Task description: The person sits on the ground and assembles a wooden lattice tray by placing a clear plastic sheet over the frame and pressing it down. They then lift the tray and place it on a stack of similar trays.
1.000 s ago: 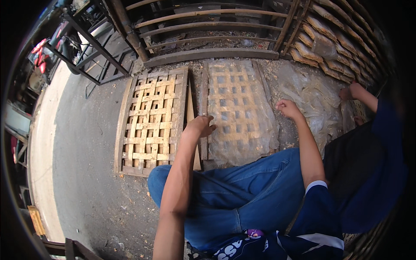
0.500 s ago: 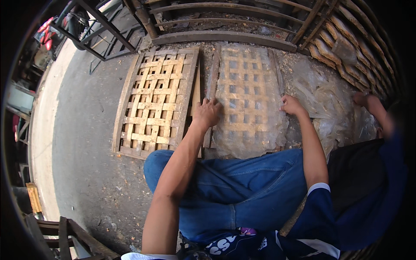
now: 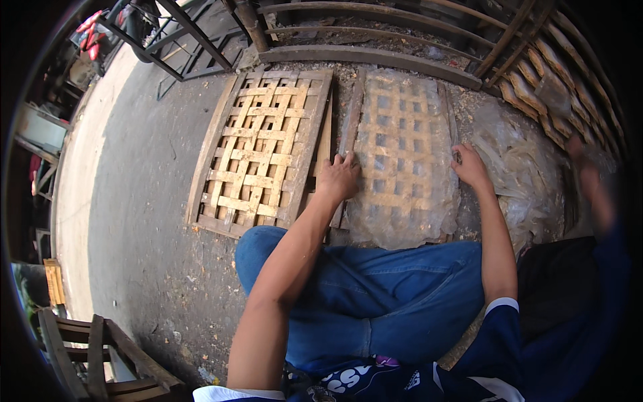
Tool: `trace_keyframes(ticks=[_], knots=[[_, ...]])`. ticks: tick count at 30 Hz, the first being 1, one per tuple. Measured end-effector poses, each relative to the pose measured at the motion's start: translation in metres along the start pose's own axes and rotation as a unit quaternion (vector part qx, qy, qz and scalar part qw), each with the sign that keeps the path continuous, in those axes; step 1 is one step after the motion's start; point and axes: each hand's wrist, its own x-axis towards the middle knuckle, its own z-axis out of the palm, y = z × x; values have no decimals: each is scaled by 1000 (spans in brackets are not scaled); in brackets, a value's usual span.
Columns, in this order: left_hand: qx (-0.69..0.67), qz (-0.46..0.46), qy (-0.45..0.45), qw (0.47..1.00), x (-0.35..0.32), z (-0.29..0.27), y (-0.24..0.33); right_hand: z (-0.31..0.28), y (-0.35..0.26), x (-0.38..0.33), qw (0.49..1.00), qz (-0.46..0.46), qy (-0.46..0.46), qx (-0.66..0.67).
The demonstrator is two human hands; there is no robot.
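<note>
- Left hand (image 3: 338,177) flat, fingers spread, palm down on the left edge of a rectangular woven bamboo lattice frame covered by a pale translucent dried sheet (image 3: 402,154); gripping nothing.
- Right hand (image 3: 469,166) open too, fingertips resting on the right edge of the same covered frame, nothing clasped.
- Covered frame lying flat on the grey concrete floor (image 3: 140,201), right of centre, just beyond blue-jeaned knees (image 3: 375,295).
- Bare woven bamboo lattice frame of light tan strips (image 3: 261,151) just to the left, lying flat, its right edge beside the covered one, a narrow wooden strip between the two.
- Crumpled translucent plastic sheeting (image 3: 529,174) spread on the floor to the right of the covered frame, touching its right side.
- Blurred hand of another person (image 3: 589,181) at the far right, over the plastic sheeting; its state cannot be told.
- Dark metal rack with horizontal bars (image 3: 375,27) along the far side, stacked bamboo frames (image 3: 556,74) leaning at the far right.
- Weathered wooden chair (image 3: 100,355) at the near left corner, well apart from both frames.
</note>
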Motion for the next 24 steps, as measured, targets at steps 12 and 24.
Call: trace_keyframes(ticks=[12,24], knots=[[-15,-35,-85,996,-1,-20,15,63,-184,42,991,-117,-9,65],[-74,-63,-97,991,3,-20,22,124,-206,78,996,-22,13,84]])
